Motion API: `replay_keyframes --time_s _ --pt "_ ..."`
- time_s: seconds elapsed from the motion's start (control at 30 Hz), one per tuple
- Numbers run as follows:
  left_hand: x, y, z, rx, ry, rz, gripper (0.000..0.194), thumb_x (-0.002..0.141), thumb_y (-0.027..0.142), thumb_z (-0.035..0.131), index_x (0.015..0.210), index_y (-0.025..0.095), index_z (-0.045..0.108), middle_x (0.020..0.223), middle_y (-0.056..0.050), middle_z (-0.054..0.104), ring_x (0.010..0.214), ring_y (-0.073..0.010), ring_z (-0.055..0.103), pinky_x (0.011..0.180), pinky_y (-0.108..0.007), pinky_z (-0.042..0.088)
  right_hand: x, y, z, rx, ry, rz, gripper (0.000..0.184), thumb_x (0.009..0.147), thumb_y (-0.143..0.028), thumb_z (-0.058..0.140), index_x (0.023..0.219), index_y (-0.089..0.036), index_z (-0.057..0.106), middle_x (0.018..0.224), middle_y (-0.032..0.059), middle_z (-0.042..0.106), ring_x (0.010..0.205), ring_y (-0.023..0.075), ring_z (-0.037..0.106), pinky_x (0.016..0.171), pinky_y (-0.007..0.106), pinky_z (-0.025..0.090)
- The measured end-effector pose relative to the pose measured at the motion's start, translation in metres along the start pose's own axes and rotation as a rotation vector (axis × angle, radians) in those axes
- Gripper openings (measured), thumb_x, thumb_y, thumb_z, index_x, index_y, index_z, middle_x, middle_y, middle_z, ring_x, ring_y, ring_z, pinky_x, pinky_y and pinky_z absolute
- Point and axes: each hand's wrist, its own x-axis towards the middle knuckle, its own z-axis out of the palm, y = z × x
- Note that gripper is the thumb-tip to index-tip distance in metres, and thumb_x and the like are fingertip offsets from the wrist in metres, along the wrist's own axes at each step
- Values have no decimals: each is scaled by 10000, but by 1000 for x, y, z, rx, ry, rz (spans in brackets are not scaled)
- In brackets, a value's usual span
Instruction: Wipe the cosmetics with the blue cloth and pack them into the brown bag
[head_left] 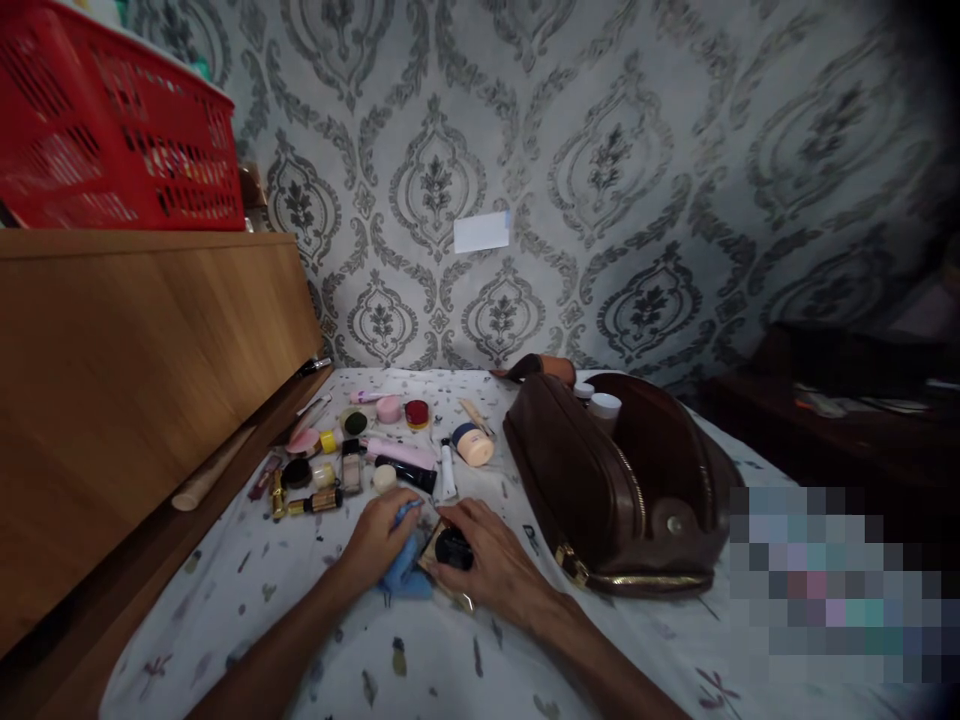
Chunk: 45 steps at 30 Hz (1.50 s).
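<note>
Matt blue cloth, smooth leather-look brown bag, shiny metal-look zip, red plastic basket, wood-grained cabinet

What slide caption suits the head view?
Left hand grips blue cloth, right hand holds black object, beside open brown bag.

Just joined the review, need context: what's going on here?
The left hand holds a blue cloth; the right hand holds a dark item close beside it. Cosmetics lie spread on the sheet beyond the hands. To the right, an open brown bag holds white-lidded containers.
</note>
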Motion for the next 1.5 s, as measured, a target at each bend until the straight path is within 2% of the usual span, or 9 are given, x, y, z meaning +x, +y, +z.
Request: replay_keyframes --time_s 0.1,0.27,0.53,0.77,1.07,1.2,1.33,1.43,1.5 --pt "3 -16 -3 126 92 -46 261 936 282 445 1024 191 672 1021 -81 725 973 -229 665 893 -358 501 -1 -3 -8 -3 -12 7 546 771 -407 754 1229 -141 622 1154 124 598 1142 293 545 1001 396 428" --pt "3 -27 -8 256 121 -92 262 932 248 433 1051 198 660 1068 -92 696 1042 -246 647 941 -391 498 -2 -4 -20 -61 -24 73 452 746 -415 763 1117 -194 631 1092 81 619 1069 273 586 890 347 450" --pt "2 -18 -11 470 80 -184 304 941 172 446 1189 203 618 1209 -89 677 1116 -228 635 983 -357 480 0 -2 -23 -62 -11 88 231 847 -398 633 976 -207 618 996 59 609 988 238 595 818 323 433" --pt "3 -8 -22 613 38 -280 297 960 179 429 1166 217 640 1156 -93 683 1030 -247 659 869 -361 494 1 -1 -23 -47 -3 100 231 913 -411 548 970 -208 642 987 63 617 993 240 600 817 332 435" --pt "7 5 -29 608 -49 -198 251 955 192 453 1082 225 667 1085 -69 712 999 -235 673 859 -333 492 2 13 -18 17 70 0 301 958 -431 477 963 -205 675 919 70 632 935 238 611 801 345 440" --pt "36 4 -40 619 -38 -163 271 962 183 453 1118 235 668 1153 -64 704 1087 -228 650 942 -335 482 1 14 -18 26 67 15 333 971 -434 452 968 -201 690 977 86 645 966 244 614 804 343 449" --pt "92 -9 -51 668 -15 -215 280 984 191 456 1184 226 649 1224 -87 673 1150 -245 622 975 -381 491 2 19 -15 35 90 42 322 970 -405 467 1077 -188 680 1018 98 666 980 240 626 840 344 456" --pt "136 -23 -53 712 -36 -280 319 964 333 581 1245 183 596 1271 -100 620 1102 -238 628 938 -458 534 4 23 -11 47 119 42 314 976 -383 471 1079 -170 678 1021 102 680 981 234 632 872 344 452" --pt "158 -31 -50 744 -61 -325 364 946 366 614 1254 176 584 1271 -101 610 1077 -234 633 905 -458 554 4 24 -11 43 123 51 313 982 -379 468 1043 -163 685 1021 105 681 985 234 632 873 343 451"
